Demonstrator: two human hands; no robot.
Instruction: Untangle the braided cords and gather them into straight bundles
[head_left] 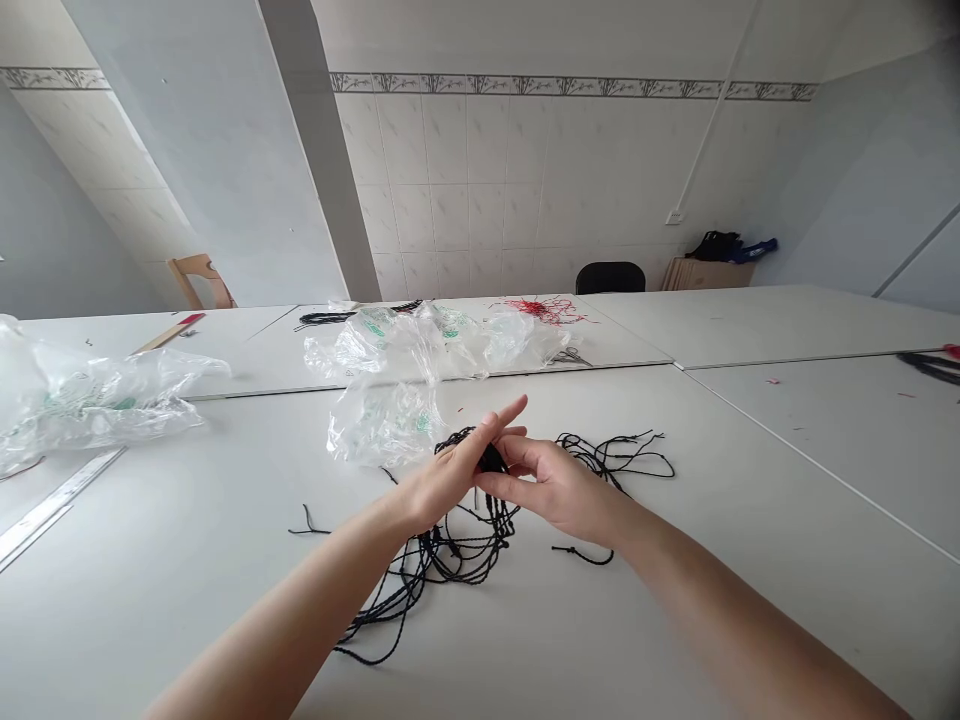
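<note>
A bundle of thin black braided cords (457,560) hangs from between my hands and spreads over the white table in front of me. My left hand (469,460) is around the upper part of the bundle, its thumb and index finger pointing up and to the right. Facing it, my right hand (544,480) pinches the gathered dark part of the cords between thumb and fingers. The hands touch or nearly touch, and some fingers are hidden behind them. Behind my right hand lie knotted cord ends (619,455), and one short end (585,553) lies below my right wrist.
Crumpled clear plastic bags (390,420) lie behind my hands, with another bag (97,400) at left. A metal ruler (52,510) rests at left. Red threads (540,308), scissors (571,356) and black cords (330,317) are farther back. More black cord (930,367) lies far right.
</note>
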